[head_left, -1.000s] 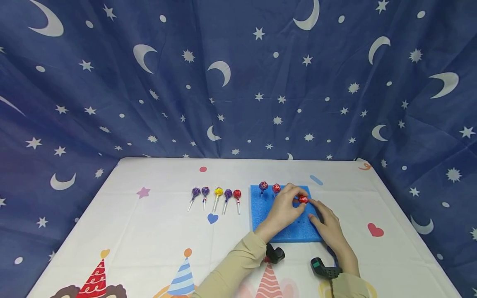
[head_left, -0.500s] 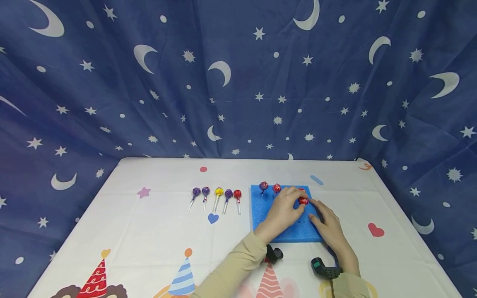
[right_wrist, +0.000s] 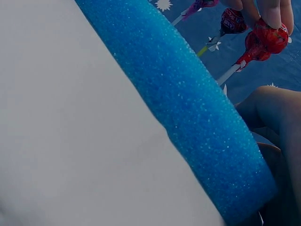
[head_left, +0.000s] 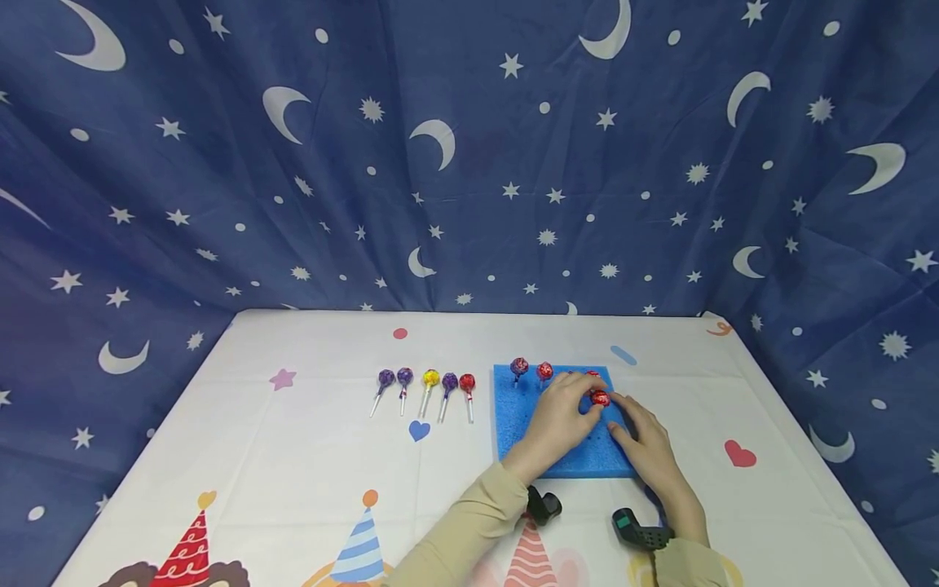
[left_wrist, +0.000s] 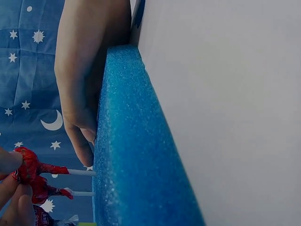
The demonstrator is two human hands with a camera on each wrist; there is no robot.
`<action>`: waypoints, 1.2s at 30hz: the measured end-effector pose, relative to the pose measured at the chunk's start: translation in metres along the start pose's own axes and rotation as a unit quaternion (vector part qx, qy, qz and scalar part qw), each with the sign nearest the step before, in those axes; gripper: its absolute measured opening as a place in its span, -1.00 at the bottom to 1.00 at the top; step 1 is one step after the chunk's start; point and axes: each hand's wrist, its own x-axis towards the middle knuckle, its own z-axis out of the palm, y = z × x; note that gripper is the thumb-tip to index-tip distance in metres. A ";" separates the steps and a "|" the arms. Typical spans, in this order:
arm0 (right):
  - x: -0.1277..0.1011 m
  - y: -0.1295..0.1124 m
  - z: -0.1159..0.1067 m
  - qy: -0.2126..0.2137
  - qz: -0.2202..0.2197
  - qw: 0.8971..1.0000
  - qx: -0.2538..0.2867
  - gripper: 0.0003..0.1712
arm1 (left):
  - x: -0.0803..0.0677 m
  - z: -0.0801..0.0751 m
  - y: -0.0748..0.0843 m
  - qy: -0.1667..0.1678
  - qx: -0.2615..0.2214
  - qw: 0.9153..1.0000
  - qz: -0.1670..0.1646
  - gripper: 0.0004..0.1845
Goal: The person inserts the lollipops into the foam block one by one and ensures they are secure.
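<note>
A: Nearest the person, what do you make out?

B: Two sleeved forearms come in from the near edge of the counter (head_left: 293,456), each with a black wrist camera. Ahead of them both hands sit over the blue foam block (head_left: 513,424).

A: How are the hands set?

B: The right hand (head_left: 649,452) lies flat on the foam's right part, fingers straight and relaxed, grasping nothing; its fingertips (left_wrist: 84,146) press the top of the foam. The left hand (head_left: 561,412) has fingers curled, pinching the wrapped head of a red lollipop (head_left: 600,399).

A: Where is that lollipop exactly?

B: Above the far right part of the foam, just beyond the right hand's fingertips. In the left wrist view its white stick runs straight to the foam surface and meets it; how deep it goes I cannot tell.

A: Anything else in the foam?

B: Along the far edge, a purple-red lollipop (head_left: 518,366) and another red one (head_left: 544,371) stand upright at the left. One more red head (head_left: 592,375) peeks out just behind the held one.

A: And room to move?

B: The foam's near left part is bare, dotted with small holes. Left of the block, well apart from it, five lollipops (head_left: 429,383) lie in a row on the counter. The counter beyond the foam's right edge is open out to a red heart print (head_left: 738,453). A star-and-moon curtain (head_left: 469,163) closes the far side.
</note>
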 end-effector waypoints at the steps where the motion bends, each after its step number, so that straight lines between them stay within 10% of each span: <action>1: 0.000 0.000 0.000 0.000 0.000 1.000 0.000 -0.38 | 0.000 0.000 0.000 0.002 0.003 1.000 0.001 -0.75; 36: 0.000 0.001 0.001 -0.001 0.006 1.000 -0.009 -0.38 | -0.009 -0.012 -0.002 0.025 -0.056 0.998 -0.013 -0.67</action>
